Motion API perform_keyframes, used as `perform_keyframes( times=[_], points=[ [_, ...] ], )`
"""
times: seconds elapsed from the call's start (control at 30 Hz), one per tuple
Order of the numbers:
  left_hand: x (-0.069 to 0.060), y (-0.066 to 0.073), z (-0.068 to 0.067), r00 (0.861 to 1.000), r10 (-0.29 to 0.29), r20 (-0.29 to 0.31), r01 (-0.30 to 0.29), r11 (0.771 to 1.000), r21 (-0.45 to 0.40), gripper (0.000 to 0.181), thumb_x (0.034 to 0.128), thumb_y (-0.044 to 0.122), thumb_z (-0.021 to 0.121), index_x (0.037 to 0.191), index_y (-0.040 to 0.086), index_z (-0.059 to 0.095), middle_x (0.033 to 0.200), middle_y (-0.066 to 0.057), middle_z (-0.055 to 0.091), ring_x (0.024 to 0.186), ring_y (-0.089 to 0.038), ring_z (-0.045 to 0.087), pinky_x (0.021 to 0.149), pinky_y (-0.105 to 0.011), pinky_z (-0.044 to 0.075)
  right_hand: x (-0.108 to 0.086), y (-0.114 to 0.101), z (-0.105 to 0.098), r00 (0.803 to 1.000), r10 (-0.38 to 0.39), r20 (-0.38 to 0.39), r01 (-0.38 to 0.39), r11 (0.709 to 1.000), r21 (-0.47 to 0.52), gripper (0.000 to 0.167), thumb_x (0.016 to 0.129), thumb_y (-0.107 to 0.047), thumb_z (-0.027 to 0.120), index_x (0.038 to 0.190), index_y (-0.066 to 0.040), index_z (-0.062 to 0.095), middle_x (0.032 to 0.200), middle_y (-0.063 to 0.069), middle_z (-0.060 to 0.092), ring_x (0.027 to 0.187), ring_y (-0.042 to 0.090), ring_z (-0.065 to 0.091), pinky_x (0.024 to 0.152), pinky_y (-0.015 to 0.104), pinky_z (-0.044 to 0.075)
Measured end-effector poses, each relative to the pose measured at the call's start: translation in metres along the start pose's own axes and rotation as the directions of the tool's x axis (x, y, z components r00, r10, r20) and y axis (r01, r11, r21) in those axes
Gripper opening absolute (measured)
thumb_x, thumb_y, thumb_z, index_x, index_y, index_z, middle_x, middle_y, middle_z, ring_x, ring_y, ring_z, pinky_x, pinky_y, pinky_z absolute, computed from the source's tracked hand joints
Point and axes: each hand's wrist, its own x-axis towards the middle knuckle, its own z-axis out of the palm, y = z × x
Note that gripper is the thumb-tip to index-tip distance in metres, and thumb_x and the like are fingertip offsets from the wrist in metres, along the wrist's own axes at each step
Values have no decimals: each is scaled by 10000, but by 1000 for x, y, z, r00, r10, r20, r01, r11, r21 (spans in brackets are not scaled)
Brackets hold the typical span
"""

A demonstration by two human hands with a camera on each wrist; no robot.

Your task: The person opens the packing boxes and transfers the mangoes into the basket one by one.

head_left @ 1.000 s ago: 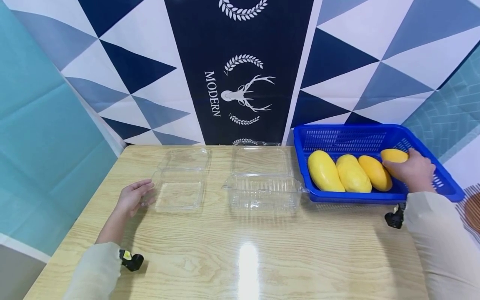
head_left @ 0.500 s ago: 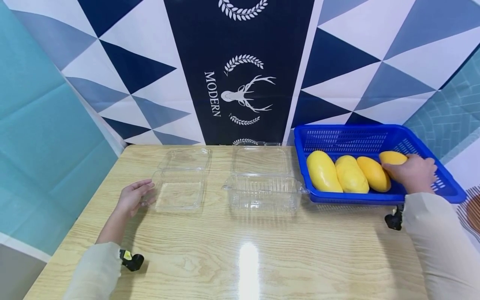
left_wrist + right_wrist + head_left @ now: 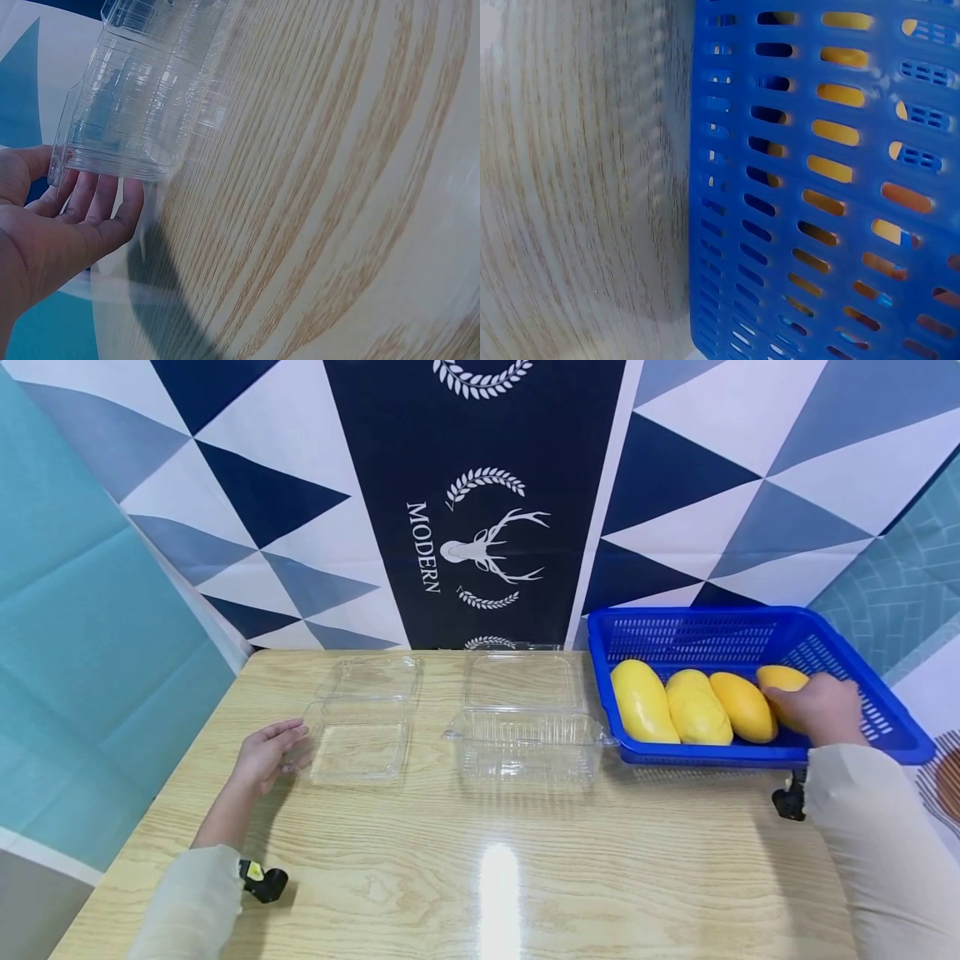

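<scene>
In the head view my right hand (image 3: 828, 708) grips the rightmost mango (image 3: 782, 681) inside the blue basket (image 3: 697, 753). Three more mangoes (image 3: 697, 706) lie side by side to its left. My left hand (image 3: 264, 754) is at the left edge of an open clear plastic clamshell container (image 3: 360, 752). In the left wrist view, the thumb lies at the container's rim (image 3: 60, 142), with the fingers (image 3: 129, 206) bent against its outer wall. The right wrist view shows the basket's slotted wall (image 3: 780, 187); the right hand is hidden there.
A second open clear clamshell (image 3: 525, 752) stands between the first container and the basket, close to the basket's left end. All rest on a wood-grain table (image 3: 390, 868). A patterned cloth (image 3: 480, 527) hangs behind the table.
My right hand has shifted slightly left with its mango, and the other mangoes have slid a little left in the basket. My left hand and both containers have stayed put.
</scene>
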Motion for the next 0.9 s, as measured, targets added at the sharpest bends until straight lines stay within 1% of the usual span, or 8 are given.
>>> perform_keyframes(
  times=[0.1, 0.23, 0.37, 0.43, 0.53, 0.6, 0.77, 0.9],
  points=[
    [0, 0, 0, 1000, 2, 0, -2, 1000, -1, 564, 960, 253, 530, 1417, -9, 328, 929, 192, 635, 909, 24, 622, 659, -148, 544, 1, -1, 0, 999, 26, 19, -26, 1000, 9, 1076, 857, -707, 335, 1314, 261, 222, 1317, 504, 145, 1214, 615, 111, 1022, 742, 223],
    [-1, 0, 0, 1000, 7, -1, -7, 1000, 1, 567, 967, 242, 516, 1424, -21, 310, 945, 187, 624, 914, 29, 616, 768, -190, 576, 0, 0, 1, 999, 40, 33, -41, 999, 18, 1107, 838, -736, 336, 1302, 265, 243, 1327, 512, 78, 1203, 611, 112, 1031, 742, 202],
    [-1, 0, 1, 1000, 10, 5, -10, 1000, -10, 564, 971, 227, 503, 1429, -28, 296, 960, 181, 616, 915, 29, 615, 836, -231, 571, -2, 2, 1, 998, 38, 47, -38, 999, 1, 1079, 845, -724, 347, 1234, 282, 318, 1293, 514, 127, 1140, 600, 168, 1033, 732, 194],
    [-1, 0, 1, 1000, 10, 8, -10, 1000, -15, 564, 973, 222, 499, 1432, -30, 289, 966, 178, 613, 918, 25, 616, 858, -246, 565, -2, 2, 0, 998, 31, 62, -32, 1000, 1, 1062, 852, -712, 357, 1225, 282, 324, 1300, 508, 133, 1145, 600, 163, 1048, 725, 175],
    [-2, 0, 1, 1000, 11, 7, -10, 1000, -16, 568, 973, 223, 498, 1433, -32, 283, 971, 176, 610, 922, 23, 614, 865, -252, 563, -2, 0, 0, 997, 20, 71, -20, 1000, -9, 1030, 873, -688, 348, 1222, 281, 327, 1315, 507, 127, 1172, 605, 147, 1073, 714, 144],
    [-2, 0, 1, 1000, 9, 5, -9, 1000, -13, 569, 973, 230, 500, 1434, -27, 285, 978, 174, 607, 924, 24, 612, 861, -248, 564, -1, 0, 0, 997, 15, 73, -13, 1000, -22, 1004, 885, -675, 336, 1226, 269, 335, 1303, 499, 159, 1163, 597, 163, 1075, 711, 149],
    [-2, -1, 1, 1000, 8, -2, -8, 1000, -16, 567, 966, 248, 519, 1426, -9, 312, 989, 169, 602, 915, 29, 612, 842, -235, 569, -3, -2, 0, 998, 11, 60, -7, 998, -69, 945, 913, -642, 304, 1198, 258, 356, 1209, 476, 250, 1064, 560, 241, 1045, 715, 203],
    [-1, -2, 0, 1000, 14, 1, -14, 1000, -26, 562, 964, 242, 521, 1422, -13, 315, 963, 185, 607, 910, 32, 606, 833, -232, 572, -3, -3, -1, 998, 23, 60, -18, 997, -73, 936, 920, -632, 295, 1202, 258, 349, 1180, 459, 269, 1025, 534, 272, 1015, 704, 256]
  ],
)
